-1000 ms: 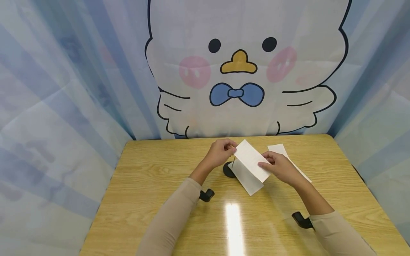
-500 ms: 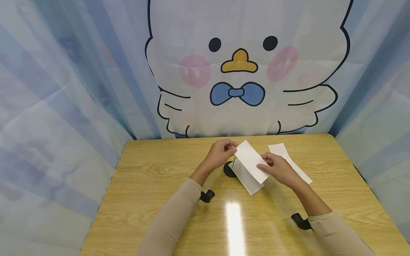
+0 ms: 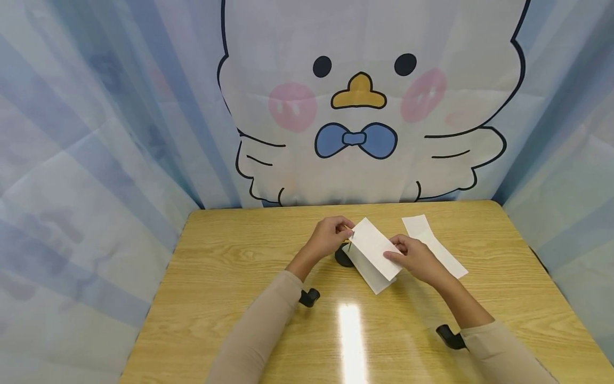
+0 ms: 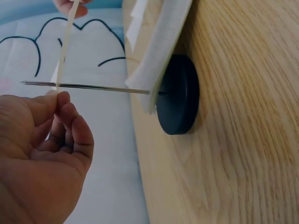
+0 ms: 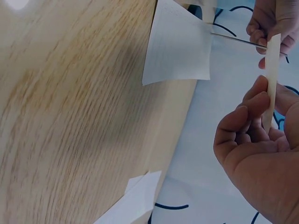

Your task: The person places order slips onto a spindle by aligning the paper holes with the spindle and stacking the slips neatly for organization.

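A bill spike with a black round base point(image 4: 180, 95) and a thin metal rod point(image 4: 103, 87) stands on the table. White paper point(image 3: 368, 274) is threaded low on the rod near the base. My left hand point(image 3: 327, 234) pinches the upper-left edge of another white sheet point(image 3: 373, 248), beside the rod. The rod runs through this sheet, its pointed tip sticking out above. My right hand point(image 3: 415, 260) holds the same sheet by its right edge, thumb on top and fingers beneath. In the right wrist view the sheet is edge-on between thumb and fingers, apart from the lower paper point(image 5: 180, 51).
Loose white paper point(image 3: 434, 244) lies on the wooden table point(image 3: 230, 256) to the right of my right hand. Black wrist mounts point(image 3: 309, 297) hang by both sleeves. A curtain with a cartoon bird point(image 3: 355, 176) stands behind the table's far edge.
Both hands have come down slightly with the sheet. The spike's tip, earlier beneath the sheet, now shows above it. The lower paper has hardly moved.
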`<state>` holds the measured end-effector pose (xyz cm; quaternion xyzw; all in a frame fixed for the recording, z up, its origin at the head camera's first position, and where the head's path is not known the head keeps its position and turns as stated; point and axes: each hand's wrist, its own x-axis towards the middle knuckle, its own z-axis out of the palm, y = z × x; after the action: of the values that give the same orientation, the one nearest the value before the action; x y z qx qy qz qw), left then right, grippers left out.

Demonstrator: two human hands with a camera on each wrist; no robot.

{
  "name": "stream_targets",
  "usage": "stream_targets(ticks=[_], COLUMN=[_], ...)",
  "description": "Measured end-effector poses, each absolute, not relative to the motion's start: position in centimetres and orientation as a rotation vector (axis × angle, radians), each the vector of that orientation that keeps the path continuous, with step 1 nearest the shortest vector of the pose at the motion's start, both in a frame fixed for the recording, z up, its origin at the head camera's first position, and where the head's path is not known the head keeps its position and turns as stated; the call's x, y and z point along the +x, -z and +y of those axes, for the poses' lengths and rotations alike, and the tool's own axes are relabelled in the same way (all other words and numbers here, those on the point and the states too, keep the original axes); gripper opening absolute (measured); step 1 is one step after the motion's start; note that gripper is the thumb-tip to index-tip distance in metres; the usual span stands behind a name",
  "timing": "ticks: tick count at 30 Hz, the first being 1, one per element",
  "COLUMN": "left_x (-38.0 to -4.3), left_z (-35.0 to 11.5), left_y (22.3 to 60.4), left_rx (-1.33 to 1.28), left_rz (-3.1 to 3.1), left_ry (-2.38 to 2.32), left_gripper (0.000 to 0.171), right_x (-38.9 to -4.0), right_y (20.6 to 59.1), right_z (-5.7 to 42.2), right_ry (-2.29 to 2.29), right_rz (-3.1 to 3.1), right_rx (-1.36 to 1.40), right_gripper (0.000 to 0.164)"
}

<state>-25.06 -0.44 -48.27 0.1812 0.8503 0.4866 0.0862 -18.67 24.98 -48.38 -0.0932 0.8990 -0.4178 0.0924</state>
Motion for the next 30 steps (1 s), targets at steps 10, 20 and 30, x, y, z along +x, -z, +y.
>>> stream_targets(ticks=[10,20,30], left_x=[-25.3,-25.5,-25.5], left_z=[-0.3,-0.1,-0.6], left_y=[49.6,51.1,51.9], left_rx=[0.518,0.513,0.539], left_rz=[2.523,2.577,2.567], left_ry=[-1.442,-1.378,-1.35], left_gripper=[0.013,0.011,0.01], right_x=[-18.6,-18.4,-17.9], right_y=[49.7,51.1,51.6], right_z=[24.7,24.5,24.5], right_ry=[1.19,1.159,1.122], right_rz=[2.683,2.667,2.689], right_rx=[-0.243,-0.24,-0.248], right_gripper=[0.031,0.025,0.024])
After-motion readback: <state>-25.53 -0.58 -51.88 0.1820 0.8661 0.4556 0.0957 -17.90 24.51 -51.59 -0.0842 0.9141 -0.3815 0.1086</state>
